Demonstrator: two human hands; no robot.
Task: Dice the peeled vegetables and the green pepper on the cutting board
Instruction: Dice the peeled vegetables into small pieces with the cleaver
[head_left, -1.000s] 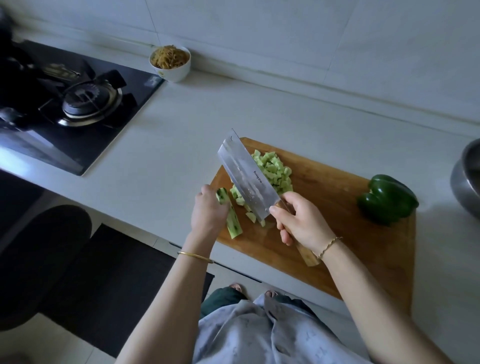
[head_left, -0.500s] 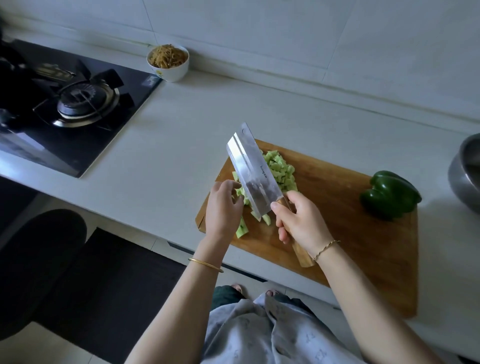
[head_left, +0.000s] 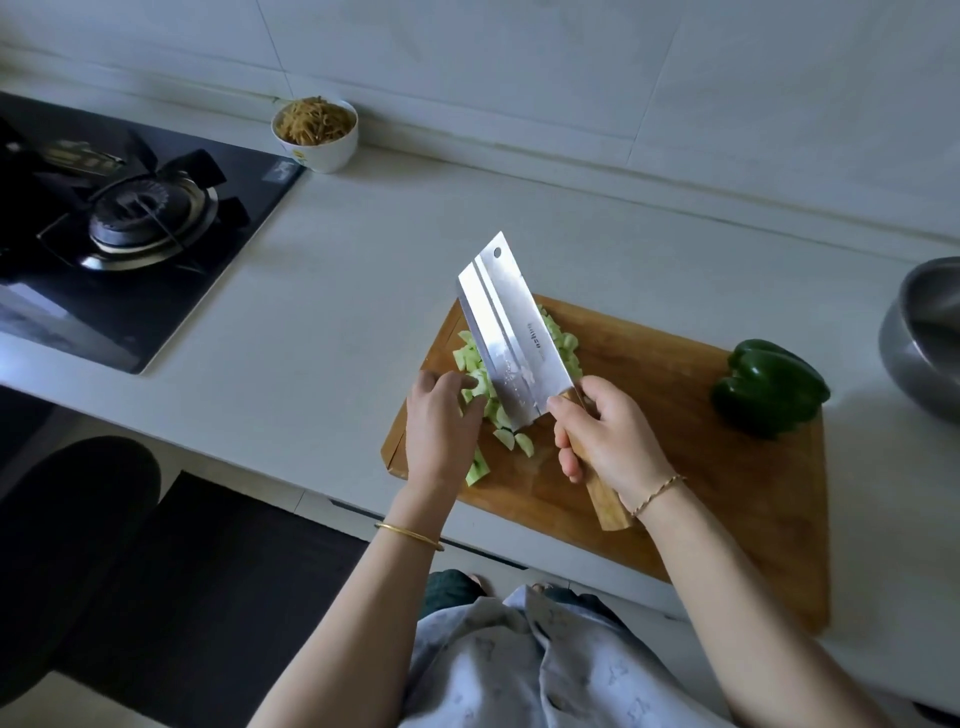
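A wooden cutting board (head_left: 675, 467) lies on the counter near its front edge. My right hand (head_left: 608, 436) grips the wooden handle of a cleaver (head_left: 511, 332), whose blade is tilted up over a pile of pale green diced pieces (head_left: 566, 345). My left hand (head_left: 441, 426) sits just left of the blade, fingers curled down on a peeled vegetable strip (head_left: 475, 467); only the strip's near end shows below the hand. Two loose dice lie by the blade's heel. A whole green pepper (head_left: 769, 387) rests on the board's far right side.
A gas stove (head_left: 130, 218) occupies the counter's left. A white bowl of shredded food (head_left: 317, 132) stands by the wall. A steel bowl (head_left: 924, 332) sits at the right edge. The counter's front edge runs just under the board.
The strip under my left hand has grown shorter as the hand slid along it toward the blade. The cleaver has lifted and tilted, and more dice lie on the board.
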